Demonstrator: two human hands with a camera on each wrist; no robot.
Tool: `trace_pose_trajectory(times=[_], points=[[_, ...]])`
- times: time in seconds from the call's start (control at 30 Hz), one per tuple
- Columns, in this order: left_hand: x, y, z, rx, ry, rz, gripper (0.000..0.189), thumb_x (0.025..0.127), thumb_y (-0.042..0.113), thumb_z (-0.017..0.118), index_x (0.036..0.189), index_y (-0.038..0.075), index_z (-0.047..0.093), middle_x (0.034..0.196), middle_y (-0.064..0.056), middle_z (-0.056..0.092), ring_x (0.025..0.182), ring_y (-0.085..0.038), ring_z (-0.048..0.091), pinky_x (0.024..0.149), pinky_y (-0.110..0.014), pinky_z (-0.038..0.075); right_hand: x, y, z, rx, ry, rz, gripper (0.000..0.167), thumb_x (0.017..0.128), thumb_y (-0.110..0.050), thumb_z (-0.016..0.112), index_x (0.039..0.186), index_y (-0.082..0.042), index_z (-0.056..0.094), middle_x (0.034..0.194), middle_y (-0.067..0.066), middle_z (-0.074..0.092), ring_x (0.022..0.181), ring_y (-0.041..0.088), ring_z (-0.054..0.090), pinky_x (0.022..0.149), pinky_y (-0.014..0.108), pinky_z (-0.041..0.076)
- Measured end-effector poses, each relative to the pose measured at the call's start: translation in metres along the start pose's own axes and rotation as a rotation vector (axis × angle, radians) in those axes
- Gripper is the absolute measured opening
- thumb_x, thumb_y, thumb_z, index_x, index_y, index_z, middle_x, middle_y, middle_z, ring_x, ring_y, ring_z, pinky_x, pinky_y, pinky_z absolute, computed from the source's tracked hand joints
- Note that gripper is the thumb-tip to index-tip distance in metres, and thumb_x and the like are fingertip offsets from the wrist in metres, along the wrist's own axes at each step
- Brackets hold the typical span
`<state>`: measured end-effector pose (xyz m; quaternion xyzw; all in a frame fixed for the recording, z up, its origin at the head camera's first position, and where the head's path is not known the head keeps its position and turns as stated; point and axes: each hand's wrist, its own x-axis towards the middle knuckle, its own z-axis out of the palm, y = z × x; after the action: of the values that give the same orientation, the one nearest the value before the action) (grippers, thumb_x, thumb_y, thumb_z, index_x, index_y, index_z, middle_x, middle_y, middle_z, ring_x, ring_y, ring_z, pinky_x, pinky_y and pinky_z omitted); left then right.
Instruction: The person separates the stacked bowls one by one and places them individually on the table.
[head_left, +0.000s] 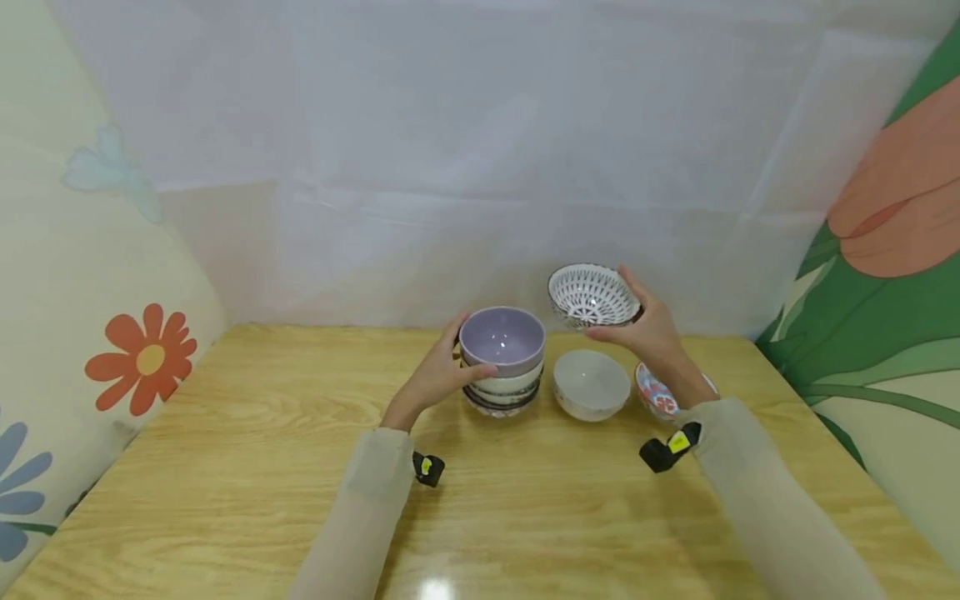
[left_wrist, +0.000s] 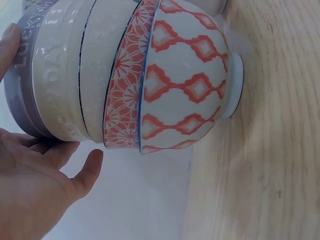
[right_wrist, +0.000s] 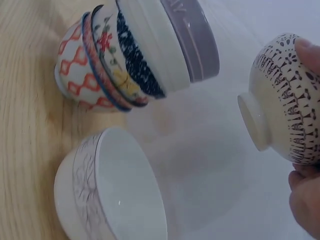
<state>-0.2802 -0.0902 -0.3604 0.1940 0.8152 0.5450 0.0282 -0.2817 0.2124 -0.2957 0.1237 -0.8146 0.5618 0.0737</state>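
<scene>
My left hand grips the purple bowl on top of a stack, thumb on the near side and fingers round the far left. Under it sit a cream bowl, a bowl with a dark blue band and flowers, and a bowl with red diamonds at the bottom. Raised above the table to the right of the stack, a white bowl with a dark pattern is held tilted by my right hand, which pinches its right rim. The right wrist view shows its foot and outer side.
Just right of the stack stands a whitish bowl with a grey relief band. A bowl with a red and blue pattern is partly hidden behind the right wrist. The wooden table ends at a white cloth backdrop.
</scene>
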Motion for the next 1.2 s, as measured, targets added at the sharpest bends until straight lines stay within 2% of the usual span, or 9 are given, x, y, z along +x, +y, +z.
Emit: trace_pose_trajectory(times=[0.23, 0.3, 0.4, 0.5, 0.57, 0.73, 0.97, 1.17, 1.2], points=[[0.004, 0.001, 0.005, 0.004, -0.013, 0.002, 0.115, 0.069, 0.056, 0.078, 0.154, 0.018, 0.012, 0.155, -0.016, 0.026, 0.138, -0.039, 0.033, 0.109, -0.055, 0.034, -0.015, 0.014, -0.024, -0.062, 0.046, 0.05, 0.102, 0.078, -0.011, 0.078, 0.154, -0.015, 0.01, 0.159, 0.008, 0.016, 0.139, 0.028, 0.031, 0.095, 0.006, 0.038], [0.005, 0.002, 0.006, 0.001, -0.019, 0.005, 0.111, 0.072, 0.051, 0.079, 0.154, 0.019, 0.012, 0.155, -0.015, 0.026, 0.138, -0.039, 0.033, 0.109, -0.055, 0.034, -0.019, 0.018, -0.029, -0.079, 0.052, 0.061, 0.102, 0.079, -0.012, 0.077, 0.154, -0.014, 0.008, 0.159, 0.009, 0.015, 0.139, 0.03, 0.03, 0.099, 0.009, 0.038], [0.005, 0.003, 0.007, -0.006, -0.02, 0.01, 0.107, 0.074, 0.046, 0.079, 0.154, 0.02, 0.013, 0.154, -0.015, 0.027, 0.137, -0.039, 0.033, 0.109, -0.056, 0.034, -0.023, 0.024, -0.035, -0.124, 0.061, 0.083, 0.103, 0.08, -0.016, 0.077, 0.154, -0.014, 0.006, 0.16, 0.009, 0.012, 0.14, 0.032, 0.027, 0.111, 0.026, 0.034], [0.004, 0.003, 0.007, -0.014, -0.019, 0.009, 0.109, 0.072, 0.049, 0.079, 0.154, 0.02, 0.013, 0.154, -0.015, 0.026, 0.137, -0.039, 0.034, 0.108, -0.056, 0.034, -0.027, 0.031, -0.04, -0.145, 0.067, 0.106, 0.103, 0.08, -0.018, 0.077, 0.154, -0.015, 0.005, 0.16, 0.01, 0.008, 0.142, 0.035, 0.024, 0.115, 0.046, 0.028], [0.003, 0.003, 0.006, -0.017, -0.017, 0.004, 0.113, 0.07, 0.054, 0.078, 0.154, 0.02, 0.012, 0.155, -0.015, 0.025, 0.137, -0.039, 0.033, 0.108, -0.056, 0.034, -0.031, 0.035, -0.043, -0.158, 0.07, 0.119, 0.103, 0.081, -0.019, 0.077, 0.154, -0.015, 0.004, 0.16, 0.011, 0.007, 0.142, 0.037, 0.023, 0.114, 0.052, 0.025], [0.001, 0.001, 0.006, -0.012, -0.013, -0.006, 0.115, 0.069, 0.058, 0.077, 0.154, 0.018, 0.01, 0.155, -0.016, 0.024, 0.138, -0.04, 0.032, 0.109, -0.056, 0.033, -0.04, 0.044, -0.05, -0.192, 0.095, 0.155, 0.102, 0.082, -0.022, 0.076, 0.154, -0.014, 0.004, 0.159, 0.014, 0.011, 0.138, 0.039, 0.029, 0.111, 0.052, 0.03], [0.002, 0.002, 0.006, 0.0, -0.003, -0.003, 0.112, 0.071, 0.053, 0.078, 0.154, 0.018, 0.012, 0.155, -0.015, 0.026, 0.137, -0.039, 0.033, 0.109, -0.056, 0.033, -0.051, 0.057, -0.062, -0.219, 0.129, 0.19, 0.102, 0.083, -0.024, 0.075, 0.154, -0.017, 0.002, 0.16, 0.014, 0.01, 0.139, 0.04, 0.027, 0.11, 0.056, 0.029], [0.0, 0.002, 0.006, -0.011, -0.009, -0.011, 0.113, 0.071, 0.053, 0.078, 0.154, 0.019, 0.01, 0.156, -0.015, 0.024, 0.137, -0.039, 0.033, 0.109, -0.055, 0.034, -0.061, 0.066, -0.075, -0.21, 0.136, 0.217, 0.102, 0.085, -0.026, 0.073, 0.153, -0.019, -0.002, 0.16, 0.015, 0.009, 0.139, 0.039, 0.025, 0.11, 0.05, 0.031], [0.0, 0.001, 0.006, -0.012, -0.01, -0.013, 0.113, 0.07, 0.054, 0.078, 0.154, 0.019, 0.01, 0.156, -0.015, 0.024, 0.137, -0.04, 0.034, 0.109, -0.055, 0.034, -0.062, 0.067, -0.078, -0.212, 0.138, 0.222, 0.102, 0.085, -0.027, 0.073, 0.153, -0.019, -0.002, 0.159, 0.016, 0.009, 0.14, 0.039, 0.025, 0.111, 0.042, 0.032]])
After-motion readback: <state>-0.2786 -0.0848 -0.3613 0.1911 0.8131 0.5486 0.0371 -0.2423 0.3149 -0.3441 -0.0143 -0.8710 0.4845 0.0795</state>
